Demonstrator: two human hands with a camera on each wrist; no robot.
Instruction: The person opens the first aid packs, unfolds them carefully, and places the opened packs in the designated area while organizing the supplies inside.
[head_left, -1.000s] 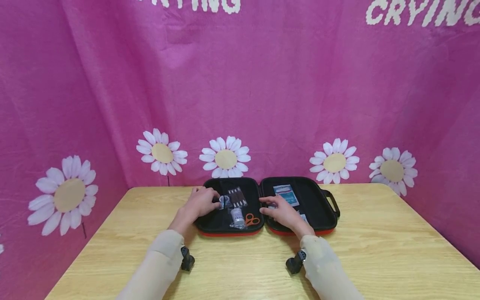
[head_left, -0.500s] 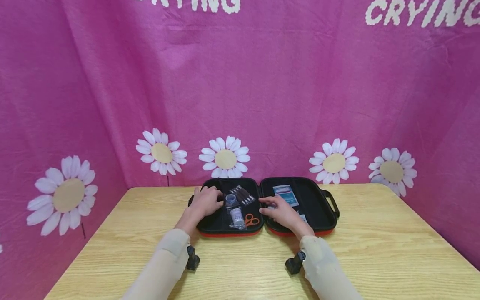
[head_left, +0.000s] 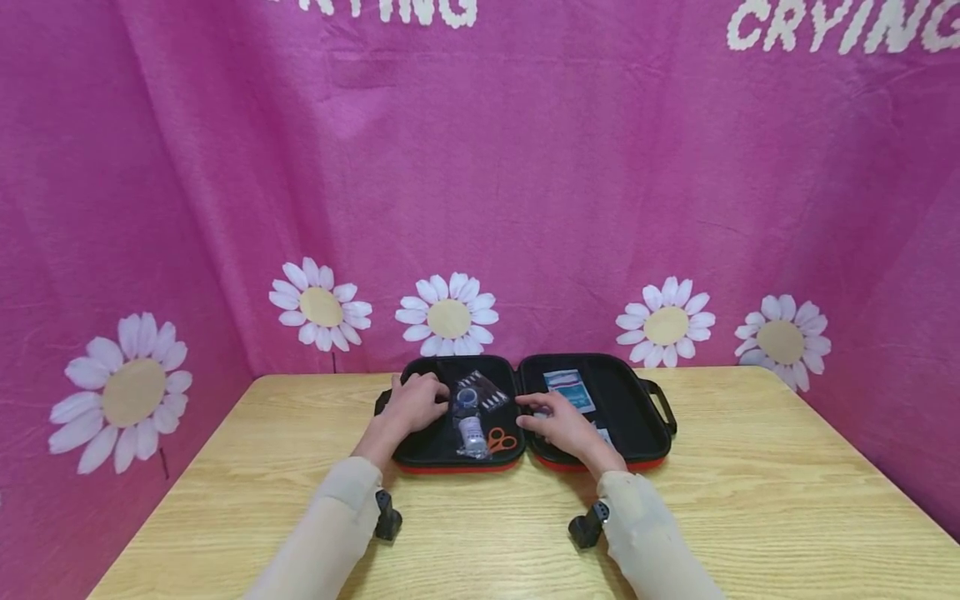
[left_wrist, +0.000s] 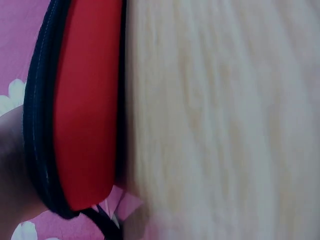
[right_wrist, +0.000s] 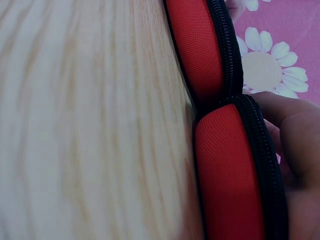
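Observation:
A black-lined red zip case [head_left: 633, 408] lies unfolded on the table. My left hand [head_left: 411, 404] reaches over its left half, fingers loosely bent, with nothing visible in them. Just right of those fingers is a bluish roll [head_left: 467, 398] in clear wrap, overlapping a pack of white-tipped swabs [head_left: 491, 395]. A small white wrapped bottle [head_left: 471, 432] and orange-handled scissors [head_left: 500, 440] lie nearer the front edge. Over the right half, beside the hinge, my right hand [head_left: 558, 423] rests with thumb and forefinger apart. It partly covers small items below.
A blue-and-white packet [head_left: 568, 390] lies in the right half, and a carry handle [head_left: 660, 407] sticks out at that side. Behind the wooden table [head_left: 480, 533] hangs a pink curtain [head_left: 525, 208] with daisies.
The left hand has shifted right and a little back from the roll, which now sits in plain view farther right. The swab pack has turned to a slant. The right hand stays put.

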